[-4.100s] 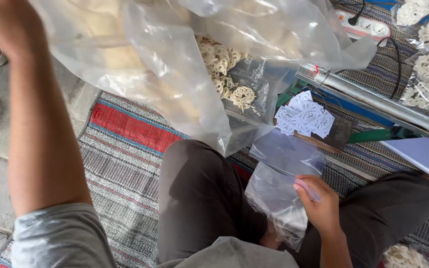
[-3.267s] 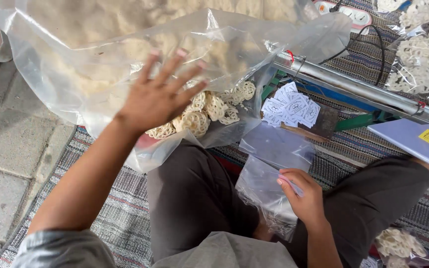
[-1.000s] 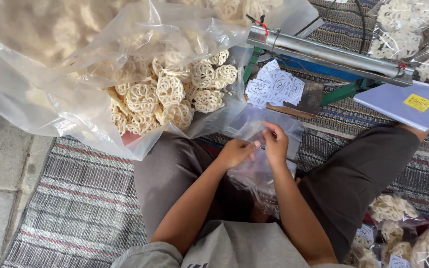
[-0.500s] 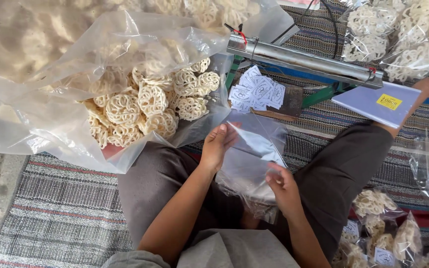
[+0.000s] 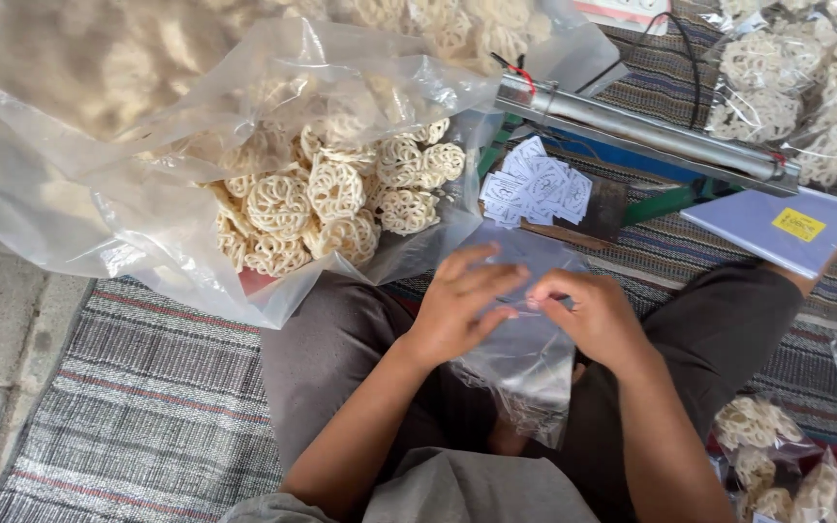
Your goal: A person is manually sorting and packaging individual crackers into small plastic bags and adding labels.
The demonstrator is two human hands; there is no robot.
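"What do the hands hold?"

"A small clear bag (image 5: 525,339). It lies over the lap. The left hand (image 5: 462,310) rests on it with fingers spread. The right hand (image 5: 588,315) pinches its top edge."

"What is near?"

"A big clear bag (image 5: 147,223) is up on the left, full of round lacy crackers (image 5: 331,199). A pile of small white paper labels (image 5: 535,189) sits just past the hands. A long metal bar (image 5: 641,131) lies behind them. A flat pale-blue pack (image 5: 777,228) with a yellow sticker is on the right. Small filled bags (image 5: 767,455) are at the bottom right."
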